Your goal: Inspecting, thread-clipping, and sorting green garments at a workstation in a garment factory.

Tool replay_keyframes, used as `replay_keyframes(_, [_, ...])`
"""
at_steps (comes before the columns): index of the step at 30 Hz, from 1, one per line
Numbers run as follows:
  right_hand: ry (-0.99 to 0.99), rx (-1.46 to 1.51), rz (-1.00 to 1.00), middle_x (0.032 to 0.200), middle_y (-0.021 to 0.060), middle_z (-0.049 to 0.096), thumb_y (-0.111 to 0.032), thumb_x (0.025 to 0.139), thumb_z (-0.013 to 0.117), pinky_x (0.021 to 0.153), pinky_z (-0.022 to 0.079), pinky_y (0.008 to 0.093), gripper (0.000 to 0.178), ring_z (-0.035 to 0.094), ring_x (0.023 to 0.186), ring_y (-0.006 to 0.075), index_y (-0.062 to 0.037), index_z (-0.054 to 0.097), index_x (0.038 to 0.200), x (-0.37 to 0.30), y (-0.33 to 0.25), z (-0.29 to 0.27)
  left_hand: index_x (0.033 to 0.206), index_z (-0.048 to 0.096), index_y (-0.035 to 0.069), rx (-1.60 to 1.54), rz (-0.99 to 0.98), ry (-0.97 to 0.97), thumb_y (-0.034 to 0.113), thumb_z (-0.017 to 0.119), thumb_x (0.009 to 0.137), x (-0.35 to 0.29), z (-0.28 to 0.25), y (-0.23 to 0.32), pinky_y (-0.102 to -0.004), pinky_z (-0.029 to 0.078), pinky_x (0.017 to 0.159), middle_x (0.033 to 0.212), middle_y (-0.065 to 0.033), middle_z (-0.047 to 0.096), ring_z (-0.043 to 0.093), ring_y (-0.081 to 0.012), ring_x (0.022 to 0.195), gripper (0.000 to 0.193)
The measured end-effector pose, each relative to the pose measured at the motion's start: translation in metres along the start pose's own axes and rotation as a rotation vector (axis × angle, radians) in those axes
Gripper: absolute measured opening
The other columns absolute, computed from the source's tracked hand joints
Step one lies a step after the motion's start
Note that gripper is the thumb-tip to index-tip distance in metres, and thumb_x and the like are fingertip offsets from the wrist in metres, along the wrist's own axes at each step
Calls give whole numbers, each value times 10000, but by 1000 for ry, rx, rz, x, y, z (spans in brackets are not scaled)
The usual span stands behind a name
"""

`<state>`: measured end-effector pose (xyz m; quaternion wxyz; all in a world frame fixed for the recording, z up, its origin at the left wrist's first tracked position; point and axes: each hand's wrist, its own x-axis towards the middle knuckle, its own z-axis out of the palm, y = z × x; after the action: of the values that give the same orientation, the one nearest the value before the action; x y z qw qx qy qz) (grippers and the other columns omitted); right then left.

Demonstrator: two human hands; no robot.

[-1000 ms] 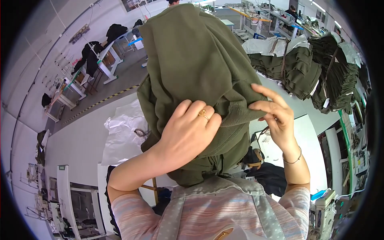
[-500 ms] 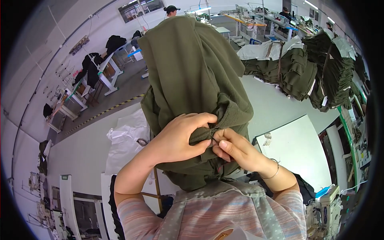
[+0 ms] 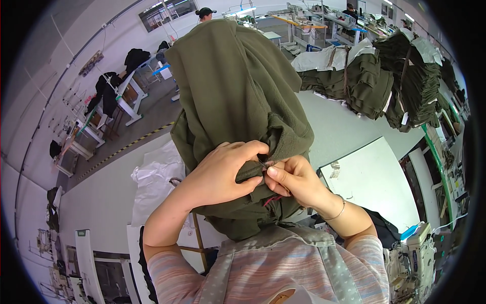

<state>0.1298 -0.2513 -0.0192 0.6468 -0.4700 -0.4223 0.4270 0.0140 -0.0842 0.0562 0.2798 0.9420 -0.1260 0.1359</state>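
Note:
A large olive-green garment (image 3: 217,86) is draped in front of me, its lower part bunched close to my body. My left hand (image 3: 223,169) pinches a folded, ribbed-looking edge of it between thumb and fingers. Right beside it, my right hand (image 3: 293,177) is closed around a slim dark pointed tool (image 3: 261,163) whose tip meets the fabric at the fold. Most of that tool is hidden in my fingers, so its exact kind cannot be made out. A bit of red (image 3: 272,201) shows just below my right hand.
Bundles of olive garments (image 3: 362,83) lie tied on the grey table (image 3: 324,119) at far right. A white board (image 3: 377,187) is to my right, near a sewing machine (image 3: 419,253). Crumpled white plastic (image 3: 154,177) lies left. Other people sit at workstations beyond.
My view has shifted slightly, so the scene sits further left. My right fingers have turned a little at the fold, and the dark tip and red bit show more clearly. The left hand keeps its pinch.

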Motion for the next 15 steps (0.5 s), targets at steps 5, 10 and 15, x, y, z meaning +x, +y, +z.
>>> replay_keyframes(5, [-2, 214, 3, 644, 29, 522, -228, 944, 561, 431, 292, 198, 239, 377, 486, 46, 6, 534, 902, -4, 6, 1, 1166, 547, 14, -55, -93, -59, 77, 693, 714, 2, -1, 6, -313, 445, 815, 939, -97, 627, 603, -212, 877, 479])
replay_keyframes(10, [-309, 181, 1, 644, 34, 525, -309, 872, 654, 414, 278, 179, 337, 366, 456, 36, 2, 528, 887, -43, -7, -51, 1150, 584, 32, -162, -125, -18, 123, 644, 791, 9, -32, 6, -333, 423, 889, 1016, -75, 629, 595, -169, 960, 376])
replay_keyframes(15, [444, -43, -177, 648, -21, 493, -378, 820, 695, 451, 302, 165, 423, 446, 531, 16, 6, 568, 942, -102, 45, -173, 1280, 535, 126, 402, 99, 148, 255, 577, 859, 66, -48, -14, -403, 325, 1028, 1326, -133, 474, 414, -274, 1258, 441])
